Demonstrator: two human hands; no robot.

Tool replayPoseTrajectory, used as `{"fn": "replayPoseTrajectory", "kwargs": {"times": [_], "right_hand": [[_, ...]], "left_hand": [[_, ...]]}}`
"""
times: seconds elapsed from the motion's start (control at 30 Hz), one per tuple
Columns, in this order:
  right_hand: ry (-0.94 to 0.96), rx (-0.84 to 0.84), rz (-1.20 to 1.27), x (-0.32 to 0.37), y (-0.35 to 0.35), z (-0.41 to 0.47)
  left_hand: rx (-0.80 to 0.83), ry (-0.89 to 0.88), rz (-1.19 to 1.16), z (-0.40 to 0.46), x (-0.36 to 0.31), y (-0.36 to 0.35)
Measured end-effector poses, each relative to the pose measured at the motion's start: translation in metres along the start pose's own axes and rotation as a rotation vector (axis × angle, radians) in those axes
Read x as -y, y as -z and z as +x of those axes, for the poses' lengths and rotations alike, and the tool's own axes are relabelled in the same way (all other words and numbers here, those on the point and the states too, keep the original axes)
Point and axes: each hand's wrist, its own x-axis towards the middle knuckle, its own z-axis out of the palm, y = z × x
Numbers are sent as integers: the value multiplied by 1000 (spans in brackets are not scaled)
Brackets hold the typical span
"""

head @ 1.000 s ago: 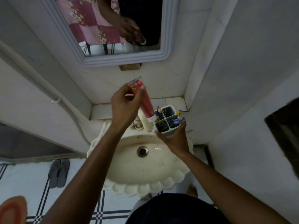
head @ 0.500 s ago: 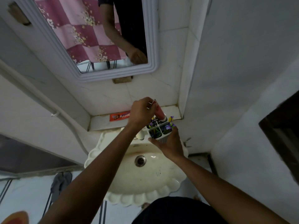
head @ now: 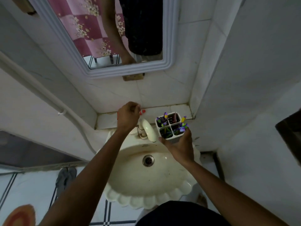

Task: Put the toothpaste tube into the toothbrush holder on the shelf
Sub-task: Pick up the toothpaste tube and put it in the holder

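Note:
The white four-compartment toothbrush holder (head: 173,139) is in my right hand (head: 181,146), held from below over the sink's back right rim, in front of the shelf (head: 179,110). Several purple and yellow toothbrushes stand in it. The red toothpaste tube (head: 175,118) stands in its back right compartment, only its top end showing. My left hand (head: 128,115) is over the shelf left of the tap, fingers curled around a red pack (head: 143,111) lying there, which is mostly hidden under the hand.
A cream tap (head: 147,128) sits between my hands above the scalloped sink (head: 146,185). A framed mirror (head: 123,69) hangs on the tiled wall. The side wall closes in on the right. Sandals (head: 66,176) lie on the floor at the left.
My left hand let go of the toothpaste tube in the holder and moved left onto the red pack on the shelf. The holder stays in my right hand.

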Motion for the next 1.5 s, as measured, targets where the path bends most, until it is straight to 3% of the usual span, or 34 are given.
{"fn": "replayPoseTrajectory", "kwargs": {"times": [0.2,0.33,0.43,0.63,0.87,0.97,1.23,1.4,1.5], "right_hand": [[-10,-31,21,1,-8,-5],[-30,-46,35,2,-13,-6],[-36,-54,23,1,-14,-6],[-53,-50,-9,-1,-15,-5],[-36,-27,-6,-5,-15,-5],[-26,-2,22,-12,-16,-3],[51,83,2,-26,-1,4],[73,121,-65,-28,6,10],[92,134,-76,-28,8,13]], "left_hand": [[205,-8,292,29,90,2],[385,-176,548,58,108,-12],[503,-183,715,74,108,-28],[514,-254,1003,83,99,-39],[390,-227,836,58,77,-12],[318,-152,596,41,47,17],[407,-240,294,-6,-61,72],[633,-322,448,-30,-117,70],[615,-416,668,-37,-127,50]]}}
